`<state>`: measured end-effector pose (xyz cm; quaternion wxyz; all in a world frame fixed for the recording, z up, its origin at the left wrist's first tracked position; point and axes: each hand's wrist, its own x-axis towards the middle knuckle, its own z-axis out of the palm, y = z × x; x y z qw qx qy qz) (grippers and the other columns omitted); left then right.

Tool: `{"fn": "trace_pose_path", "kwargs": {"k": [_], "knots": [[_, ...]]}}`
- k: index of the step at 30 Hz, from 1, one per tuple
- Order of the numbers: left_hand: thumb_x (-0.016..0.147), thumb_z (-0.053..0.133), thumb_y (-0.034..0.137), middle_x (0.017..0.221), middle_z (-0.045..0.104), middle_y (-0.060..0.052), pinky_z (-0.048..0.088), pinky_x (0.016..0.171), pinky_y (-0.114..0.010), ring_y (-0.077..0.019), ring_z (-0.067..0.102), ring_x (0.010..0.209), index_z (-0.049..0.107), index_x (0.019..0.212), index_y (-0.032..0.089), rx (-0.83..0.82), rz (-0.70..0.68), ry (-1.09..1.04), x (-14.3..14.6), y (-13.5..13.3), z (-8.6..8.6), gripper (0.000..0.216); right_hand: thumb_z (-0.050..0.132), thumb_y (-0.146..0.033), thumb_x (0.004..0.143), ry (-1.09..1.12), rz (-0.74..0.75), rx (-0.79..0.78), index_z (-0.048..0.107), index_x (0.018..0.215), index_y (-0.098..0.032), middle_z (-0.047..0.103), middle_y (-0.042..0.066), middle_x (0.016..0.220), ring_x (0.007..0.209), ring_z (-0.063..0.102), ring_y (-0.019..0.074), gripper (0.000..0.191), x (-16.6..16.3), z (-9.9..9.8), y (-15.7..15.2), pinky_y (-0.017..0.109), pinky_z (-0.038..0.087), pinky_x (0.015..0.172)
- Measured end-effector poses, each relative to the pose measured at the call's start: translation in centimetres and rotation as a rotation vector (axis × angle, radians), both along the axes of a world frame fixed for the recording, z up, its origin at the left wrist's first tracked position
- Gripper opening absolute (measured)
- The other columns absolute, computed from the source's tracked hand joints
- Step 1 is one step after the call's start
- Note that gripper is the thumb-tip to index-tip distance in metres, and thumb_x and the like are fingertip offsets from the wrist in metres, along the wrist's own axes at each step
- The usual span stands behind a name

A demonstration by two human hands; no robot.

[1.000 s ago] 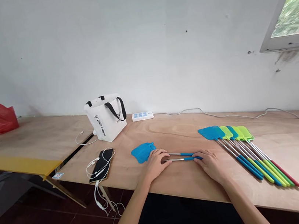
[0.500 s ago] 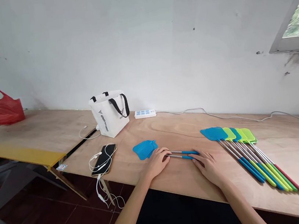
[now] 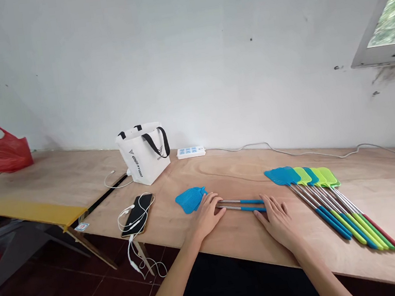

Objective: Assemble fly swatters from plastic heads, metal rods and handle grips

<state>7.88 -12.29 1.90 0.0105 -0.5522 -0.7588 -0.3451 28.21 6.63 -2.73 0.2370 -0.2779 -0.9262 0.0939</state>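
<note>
Two blue fly swatters [image 3: 190,199] lie side by side on the plywood table [image 3: 230,172], heads to the left, metal shafts and blue grips [image 3: 251,202] to the right. My left hand [image 3: 207,215] rests flat on the shafts just right of the heads, fingers stretched out. My right hand [image 3: 278,221] lies flat on the table at the grip ends, fingers extended and touching the blue grips.
A row of several blue and green fly swatters [image 3: 322,199] lies to the right. A phone with white earphones [image 3: 136,210], a white tote bag [image 3: 143,151] and a power strip [image 3: 191,152] sit to the left and back. A red plastic bag [image 3: 4,148] is far left.
My right hand has slid slightly back toward me, off the grips. The left hand stays on the shafts. The camera view has shifted a little.
</note>
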Motion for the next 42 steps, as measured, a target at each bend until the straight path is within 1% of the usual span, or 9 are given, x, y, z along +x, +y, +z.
{"fn": "trace_pose_path", "kwargs": {"k": [4,16,21,26,30,32,34,38,42], "knots": [[0.099,0.056,0.035,0.13,0.06,-0.005,0.046,0.106,-0.041,-0.0243,0.056,0.123,0.058,0.123,0.028,-0.039,0.006,-0.001,0.0,0.0,0.0,0.026,0.027,-0.056,0.103,-0.039,0.01,0.003,0.043,0.148,-0.024,0.047,0.012,0.153,0.148,0.033,0.0339,0.057,0.0,-0.1,0.0,0.064,0.023,0.117],[0.101,0.053,0.037,0.13,0.059,-0.005,0.045,0.106,-0.042,-0.0249,0.055,0.123,0.056,0.125,0.028,-0.04,-0.007,0.037,0.1,-0.1,-0.3,0.026,0.028,-0.054,0.102,-0.036,0.025,-0.009,0.047,0.144,-0.023,0.048,0.013,0.152,0.145,0.036,0.0341,0.055,0.1,0.3,-0.1,0.065,0.025,0.117],[0.1,0.054,0.036,0.13,0.061,-0.004,0.045,0.107,-0.039,-0.0229,0.057,0.123,0.057,0.123,0.028,0.037,-0.019,-0.064,-0.8,-0.1,0.7,0.024,0.031,-0.055,0.102,-0.003,0.033,-0.046,0.048,0.136,-0.021,0.054,0.013,0.145,0.145,0.037,0.035,0.051,0.2,0.6,0.0,0.065,0.025,0.116],[0.101,0.045,0.033,0.128,0.063,-0.008,0.043,0.107,-0.04,-0.0247,0.057,0.123,0.058,0.122,0.024,0.128,0.238,-0.009,-4.6,-2.4,2.1,0.026,0.035,-0.054,0.102,0.01,0.084,-0.084,0.042,0.144,-0.026,0.052,0.012,0.149,0.145,0.038,0.0318,0.051,0.1,1.1,-0.2,0.068,0.021,0.117],[0.087,0.063,0.054,0.144,0.052,-0.022,0.038,0.108,-0.052,-0.0419,0.044,0.136,0.048,0.137,0.014,-0.193,0.498,-0.021,-7.3,-5.3,2.3,0.066,0.03,-0.047,0.105,-0.052,0.184,-0.06,0.045,0.146,-0.034,0.042,0.007,0.159,0.15,0.03,0.0289,0.046,0.1,2.1,-0.9,0.068,0.021,0.118],[0.083,0.065,0.058,0.146,0.05,-0.025,0.037,0.107,-0.052,-0.0452,0.044,0.136,0.045,0.141,0.012,-0.352,0.519,-0.082,-7.8,-6.1,2.4,0.077,0.03,-0.043,0.106,-0.076,0.234,-0.042,0.049,0.142,-0.036,0.046,0.004,0.156,0.148,0.035,0.0265,0.042,0.1,2.8,-1.3,0.065,0.024,0.118],[0.08,0.067,0.055,0.146,0.05,-0.024,0.037,0.107,-0.05,-0.0443,0.045,0.135,0.043,0.145,0.013,-0.398,0.507,-0.121,-8.0,-6.4,2.7,0.08,0.032,-0.041,0.105,-0.086,0.269,-0.014,0.052,0.138,-0.037,0.05,0.003,0.153,0.144,0.042,0.025,0.039,0.1,3.4,-1.9,0.064,0.026,0.118],[0.068,0.081,0.046,0.143,0.051,-0.023,0.039,0.105,-0.05,-0.0451,0.044,0.136,0.041,0.146,0.016,-0.331,0.497,-0.195,-8.0,-6.3,3.2,0.094,0.037,-0.038,0.105,-0.06,0.288,0.075,0.059,0.128,-0.034,0.055,0.004,0.148,0.14,0.047,0.0262,0.032,-0.2,4.2,-3.5,0.065,0.028,0.117],[0.072,0.075,0.026,0.14,0.053,-0.017,0.042,0.104,-0.044,-0.0349,0.05,0.132,0.04,0.146,0.02,-0.046,0.425,-0.255,-8.0,-6.4,3.9,0.082,0.039,-0.035,0.105,-0.004,0.293,0.158,0.062,0.114,-0.029,0.06,0.006,0.143,0.138,0.05,0.0271,0.026,-1.1,3.9,-5.1,0.066,0.029,0.116]]}}
